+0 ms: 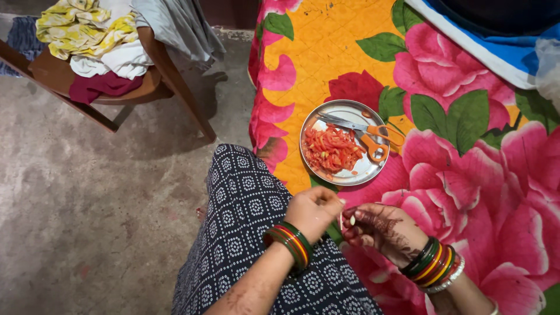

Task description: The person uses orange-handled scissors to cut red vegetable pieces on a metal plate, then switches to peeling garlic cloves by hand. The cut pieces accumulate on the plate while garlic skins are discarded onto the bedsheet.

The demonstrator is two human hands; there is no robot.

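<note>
My left hand [313, 210] and my right hand [382, 230] meet just above my knee, fingertips pinching a small pale piece [352, 220] between them; what it is stays too small to tell. Both wrists wear green, red and orange bangles. Beyond the hands, a round steel plate [365, 171] rests on a flowered bedcover [478, 169]. Chopped red tomato pieces [331, 149] lie in the plate, and orange-handled scissors [373, 135] rest across its far side.
My leg in dark dotted cloth [245, 233] fills the lower middle. A wooden chair [157, 76] piled with clothes [93, 35] stands at the upper left on a bare concrete floor [87, 204]. A blue cloth [513, 52] lies at the upper right.
</note>
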